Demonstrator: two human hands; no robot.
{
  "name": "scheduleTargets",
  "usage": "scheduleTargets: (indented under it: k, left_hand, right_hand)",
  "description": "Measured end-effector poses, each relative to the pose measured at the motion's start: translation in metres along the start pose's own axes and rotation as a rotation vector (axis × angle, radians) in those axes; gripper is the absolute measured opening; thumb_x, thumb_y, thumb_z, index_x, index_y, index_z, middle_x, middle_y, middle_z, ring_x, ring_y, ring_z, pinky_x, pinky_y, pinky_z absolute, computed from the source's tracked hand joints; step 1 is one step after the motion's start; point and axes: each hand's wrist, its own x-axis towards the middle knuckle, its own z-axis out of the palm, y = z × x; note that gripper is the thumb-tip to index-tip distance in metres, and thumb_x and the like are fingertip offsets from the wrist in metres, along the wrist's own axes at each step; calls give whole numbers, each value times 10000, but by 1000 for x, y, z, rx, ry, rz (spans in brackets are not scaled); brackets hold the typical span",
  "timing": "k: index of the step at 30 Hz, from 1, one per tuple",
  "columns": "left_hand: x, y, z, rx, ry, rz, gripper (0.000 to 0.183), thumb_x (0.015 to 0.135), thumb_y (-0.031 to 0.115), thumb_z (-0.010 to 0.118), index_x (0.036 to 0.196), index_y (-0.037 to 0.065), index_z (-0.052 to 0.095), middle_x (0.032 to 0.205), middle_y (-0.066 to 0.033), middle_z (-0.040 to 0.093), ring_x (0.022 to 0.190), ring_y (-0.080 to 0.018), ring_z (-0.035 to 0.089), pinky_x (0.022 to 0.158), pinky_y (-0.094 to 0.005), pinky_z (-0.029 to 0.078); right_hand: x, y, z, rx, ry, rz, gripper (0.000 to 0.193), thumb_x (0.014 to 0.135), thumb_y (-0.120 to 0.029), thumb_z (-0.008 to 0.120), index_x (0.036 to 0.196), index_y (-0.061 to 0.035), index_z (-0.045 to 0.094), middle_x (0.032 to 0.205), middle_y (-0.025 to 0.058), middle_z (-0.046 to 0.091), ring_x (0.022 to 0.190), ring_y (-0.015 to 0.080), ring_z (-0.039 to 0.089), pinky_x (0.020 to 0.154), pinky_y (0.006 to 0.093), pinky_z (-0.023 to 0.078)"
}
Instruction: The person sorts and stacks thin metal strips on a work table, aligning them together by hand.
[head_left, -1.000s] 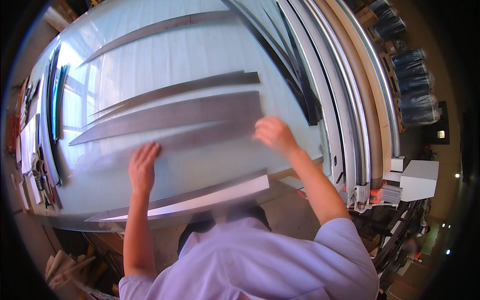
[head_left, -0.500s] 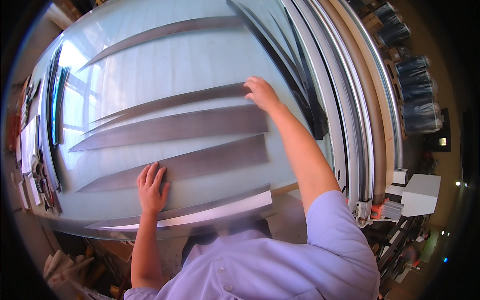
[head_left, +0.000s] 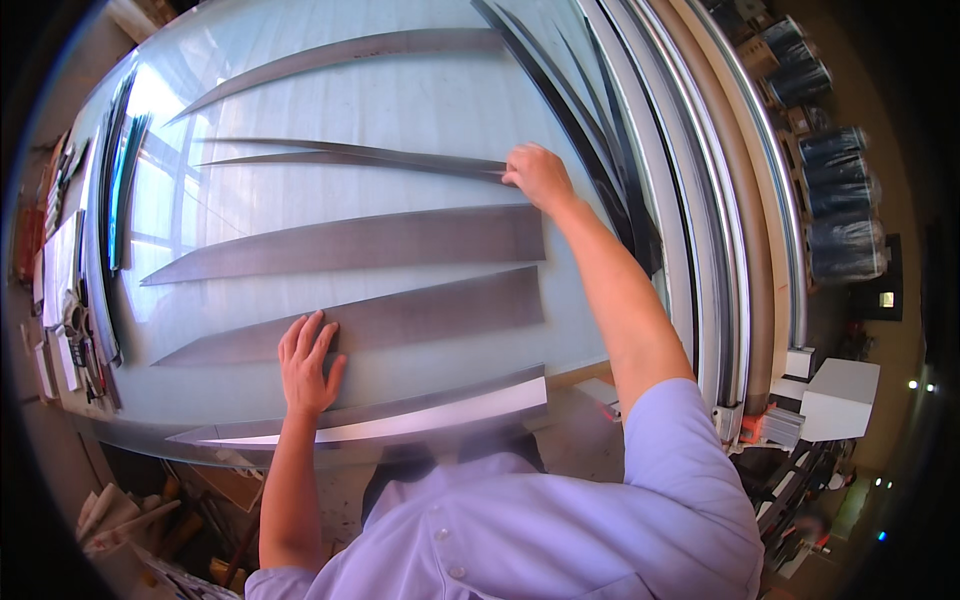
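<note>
My right hand [head_left: 540,178] pinches the right end of narrow dark tapered strips [head_left: 370,158] between thumb and fingers. Seen nearly edge-on, these strips part into two points toward the left. Below them a wide dark tapered sheet [head_left: 390,240] lies flat. My left hand [head_left: 311,368] rests with fingers stretched out on the lower edge of another wide tapered sheet [head_left: 440,308], pressing nothing between its fingers. Nearest me, along the table's front edge, is a tapered piece with a white band [head_left: 440,415].
A long curved dark strip [head_left: 350,55] lies at the far side of the glassy table [head_left: 240,205]. More dark strips [head_left: 560,90] lie beside the long metal rails and roller [head_left: 700,190] on the right. Bundled strips [head_left: 118,190] and tools, scissors among them, line the left edge.
My right hand has closed on the strips' end and moved slightly right; the strips have turned nearly edge-on, their left points swinging away from me. My left hand stays on its sheet.
</note>
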Motion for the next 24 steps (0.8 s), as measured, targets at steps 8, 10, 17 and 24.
scheduleTargets:
  k: [8,10,17,24]
  left_hand:
    - [1,14,14,-53,261,-68,758,850,375,758,1478,58,473,1543,-187,419,1386,-418,395,1161,-538,277]
    - [17,51,4,31,217,43,804,819,356,793,1494,77,457,1567,-170,394,1411,-408,368,1158,-520,295]
    - [60,112,21,-262,-315,46,155,849,185,737,832,36,697,752,-93,713,745,-293,677,771,-416,513]
    - [144,146,53,-326,-762,-328,260,885,253,724,840,-3,711,654,-120,682,613,-249,694,626,-368,524]
  right_hand:
    - [-89,-127,-48,433,383,-120,102,744,-26,706,791,-86,639,782,76,622,778,294,609,681,413,481]
    - [-148,-158,-37,533,277,-77,137,732,1,719,809,-80,640,779,68,617,767,287,601,672,402,482]
    - [-219,-154,-35,1005,199,558,218,829,-24,734,1044,-57,728,797,100,630,769,293,603,677,374,496]
    - [-214,-47,-13,477,0,354,269,889,-208,721,1155,-203,761,752,91,559,824,288,550,802,402,428]
